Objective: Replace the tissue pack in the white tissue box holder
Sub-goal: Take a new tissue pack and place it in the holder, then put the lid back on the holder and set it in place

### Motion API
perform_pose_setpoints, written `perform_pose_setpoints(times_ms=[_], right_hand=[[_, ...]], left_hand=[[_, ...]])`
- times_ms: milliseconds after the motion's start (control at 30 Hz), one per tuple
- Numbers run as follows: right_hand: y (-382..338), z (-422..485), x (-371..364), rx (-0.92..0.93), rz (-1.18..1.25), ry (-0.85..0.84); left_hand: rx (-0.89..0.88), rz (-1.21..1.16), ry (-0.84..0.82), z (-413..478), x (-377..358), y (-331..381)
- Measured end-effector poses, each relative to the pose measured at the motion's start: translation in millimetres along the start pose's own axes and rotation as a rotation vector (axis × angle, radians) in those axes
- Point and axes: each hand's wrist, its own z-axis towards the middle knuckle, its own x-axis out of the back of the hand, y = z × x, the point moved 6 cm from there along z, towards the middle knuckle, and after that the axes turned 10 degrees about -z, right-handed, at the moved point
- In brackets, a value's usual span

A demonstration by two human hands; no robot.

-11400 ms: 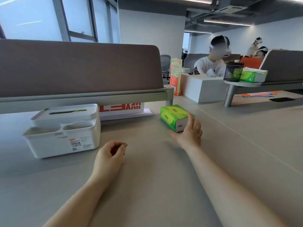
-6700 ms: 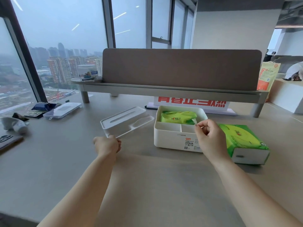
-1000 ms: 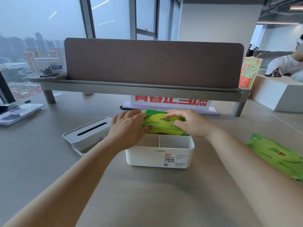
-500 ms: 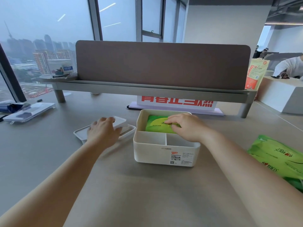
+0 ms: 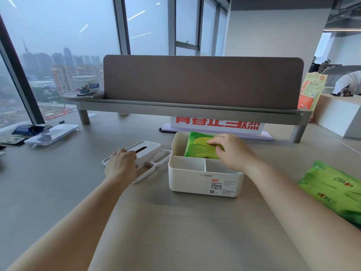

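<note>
The white tissue box holder stands open on the desk, with two small front compartments and a large rear one. A green tissue pack lies in the rear compartment. My right hand rests on this pack, fingertips pinching at its top. The holder's white lid, with a slot, lies flat on the desk just left of the holder. My left hand is closed over the lid's near left edge. Another green tissue pack lies at the right.
A brown desk divider on a grey raised shelf stands behind the holder, with a red-lettered sign under it. A clear plastic case and dark items lie at the far left. An orange bag stands at the right.
Both hands pressed the green pack into the holder a second ago. My left hand has since moved left onto the lid; my right hand stays on the pack.
</note>
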Motion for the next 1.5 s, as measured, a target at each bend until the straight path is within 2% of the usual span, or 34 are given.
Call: perform_pose_setpoints(times_ms=[167, 333, 433, 600, 700, 800, 900, 1033, 1167, 1300, 1400, 1500], right_hand=[[1, -3, 3, -0.005, 0.022, 0.023], [-2, -4, 3, -0.001, 0.021, 0.014], [-3, -5, -1, -0.002, 0.011, -0.012], [-3, -6, -6, -0.016, 0.025, -0.046], [-4, -5, -5, -0.013, 0.023, -0.046], [-5, -5, -4, -0.015, 0.022, -0.049], [-5, -6, -2, -0.013, 0.026, -0.041], [-5, -7, 1, 0.017, -0.011, 0.005], [-7, -9, 5, 0.045, -0.044, 0.063], [2, -12, 11, 0.012, 0.049, 0.108], [25, -19, 24, -0.157, 0.337, 0.229], [60, -28, 30, -0.451, 0.690, 0.355]], left_hand=[[0.067, 0.012, 0.039, 2, 3, -4], [0.337, -0.021, -0.141, 0, -3, -29], [0.361, -0.081, -0.213, 3, -10, -38], [0.229, -0.260, -0.092, 14, -13, -44], [0.159, -0.253, -0.066, 18, -12, -42], [0.180, -0.228, -0.064, 18, -9, -44], [0.201, -0.229, 0.019, 22, 3, -43], [0.227, -0.409, 0.155, 24, 32, -26], [0.042, -0.684, 0.283, 11, 62, 25], [-0.206, -0.760, 0.247, -3, 71, 88], [-0.371, -0.678, 0.222, -8, 65, 119], [-0.494, -0.606, 0.124, -8, 53, 135]])
